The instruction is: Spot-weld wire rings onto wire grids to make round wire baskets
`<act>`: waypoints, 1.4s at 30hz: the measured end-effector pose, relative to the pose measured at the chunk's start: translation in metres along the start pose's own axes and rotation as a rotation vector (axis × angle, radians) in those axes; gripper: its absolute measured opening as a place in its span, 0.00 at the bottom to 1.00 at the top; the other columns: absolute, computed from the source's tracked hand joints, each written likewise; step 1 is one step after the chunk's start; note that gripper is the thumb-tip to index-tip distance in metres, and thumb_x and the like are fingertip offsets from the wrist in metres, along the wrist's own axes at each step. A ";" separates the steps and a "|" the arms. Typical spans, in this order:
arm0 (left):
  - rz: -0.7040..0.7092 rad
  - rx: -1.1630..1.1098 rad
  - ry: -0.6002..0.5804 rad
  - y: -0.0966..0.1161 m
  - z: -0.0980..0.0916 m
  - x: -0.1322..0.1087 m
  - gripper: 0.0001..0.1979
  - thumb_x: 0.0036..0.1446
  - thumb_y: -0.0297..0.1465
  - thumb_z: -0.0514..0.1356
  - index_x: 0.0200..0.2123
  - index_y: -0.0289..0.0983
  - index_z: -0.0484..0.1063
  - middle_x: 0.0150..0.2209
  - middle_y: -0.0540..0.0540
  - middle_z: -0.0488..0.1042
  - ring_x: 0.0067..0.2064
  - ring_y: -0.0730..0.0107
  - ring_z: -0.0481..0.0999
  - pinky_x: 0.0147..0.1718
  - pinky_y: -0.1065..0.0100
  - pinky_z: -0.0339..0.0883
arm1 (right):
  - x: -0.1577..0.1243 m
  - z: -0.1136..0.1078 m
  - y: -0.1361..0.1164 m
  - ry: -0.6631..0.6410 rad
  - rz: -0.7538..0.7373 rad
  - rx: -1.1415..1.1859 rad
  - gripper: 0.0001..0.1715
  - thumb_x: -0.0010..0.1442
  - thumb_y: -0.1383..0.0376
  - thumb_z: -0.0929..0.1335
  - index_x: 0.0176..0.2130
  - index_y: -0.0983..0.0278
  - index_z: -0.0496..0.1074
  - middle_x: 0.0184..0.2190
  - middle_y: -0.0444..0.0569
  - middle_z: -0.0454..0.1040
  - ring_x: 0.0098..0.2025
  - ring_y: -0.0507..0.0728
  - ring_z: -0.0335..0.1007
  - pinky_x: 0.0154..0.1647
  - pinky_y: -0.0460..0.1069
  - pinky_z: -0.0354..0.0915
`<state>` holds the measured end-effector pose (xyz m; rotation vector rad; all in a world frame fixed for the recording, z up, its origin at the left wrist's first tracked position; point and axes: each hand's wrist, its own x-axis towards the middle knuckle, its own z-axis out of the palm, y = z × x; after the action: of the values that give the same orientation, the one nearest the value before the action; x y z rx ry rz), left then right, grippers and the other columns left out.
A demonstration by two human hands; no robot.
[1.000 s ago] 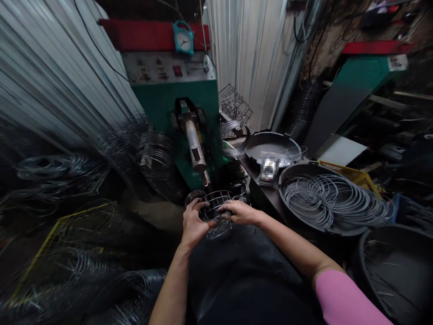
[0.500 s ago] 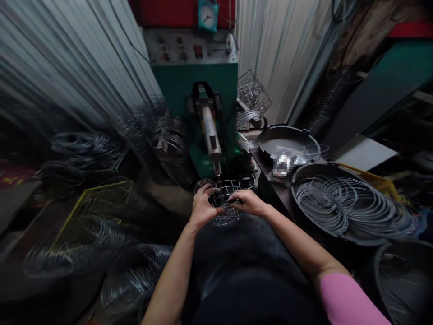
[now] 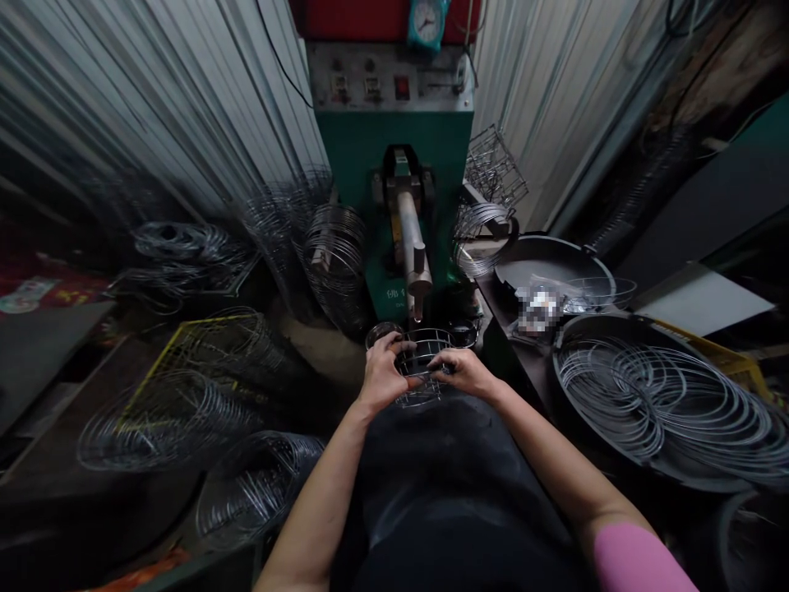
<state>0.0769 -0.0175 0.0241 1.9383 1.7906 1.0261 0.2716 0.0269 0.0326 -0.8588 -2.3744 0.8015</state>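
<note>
Between my two hands is a small round wire basket (image 3: 425, 347), made of crossed metal wires, close in front of my lap. My left hand (image 3: 389, 370) grips its left side, the thumb across the front wires and the fingers over the upper left. On the right side, my right hand (image 3: 459, 368) pinches the wires with thumb and fingertips. Just beyond the basket's upper rim is the tip of a metal arm (image 3: 414, 255) that juts from a green machine (image 3: 345, 148). Parts of the basket are hidden behind my fingers.
On the right, a black round tray (image 3: 564, 395) holds many wire rings (image 3: 622, 403), with another round pan (image 3: 555, 247) behind it. Stacks of wire rings (image 3: 259, 485) lie at the left near a yellow frame (image 3: 148, 374). Coiled rings (image 3: 336, 242) hang beside the machine.
The camera view has turned slightly left, so the surroundings sit further right. My hands keep the same hold on the wire basket, which stays below the metal arm's tip.
</note>
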 end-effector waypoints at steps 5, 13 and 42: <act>-0.017 -0.024 0.008 -0.005 0.004 0.002 0.29 0.31 0.34 0.71 0.43 0.43 0.74 0.54 0.44 0.64 0.56 0.54 0.63 0.55 0.55 0.56 | 0.004 0.002 0.004 -0.008 -0.027 -0.034 0.07 0.52 0.67 0.70 0.35 0.64 0.75 0.32 0.48 0.77 0.34 0.53 0.73 0.36 0.45 0.65; 0.013 -0.094 0.043 -0.014 0.006 0.010 0.29 0.30 0.32 0.71 0.42 0.42 0.74 0.54 0.42 0.65 0.57 0.53 0.63 0.55 0.52 0.57 | 0.012 0.005 0.010 0.017 -0.062 -0.112 0.07 0.53 0.69 0.69 0.35 0.64 0.75 0.33 0.49 0.77 0.35 0.53 0.74 0.35 0.45 0.65; -0.109 -0.066 0.072 -0.022 0.006 0.053 0.28 0.32 0.34 0.70 0.43 0.42 0.74 0.53 0.43 0.65 0.55 0.55 0.65 0.55 0.56 0.58 | 0.050 0.001 0.011 0.108 0.113 -0.318 0.09 0.55 0.68 0.68 0.38 0.58 0.75 0.39 0.46 0.77 0.40 0.54 0.73 0.37 0.44 0.63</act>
<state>0.0628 0.0386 0.0211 1.7653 1.8542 1.1159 0.2417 0.0681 0.0366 -1.1416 -2.4093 0.4101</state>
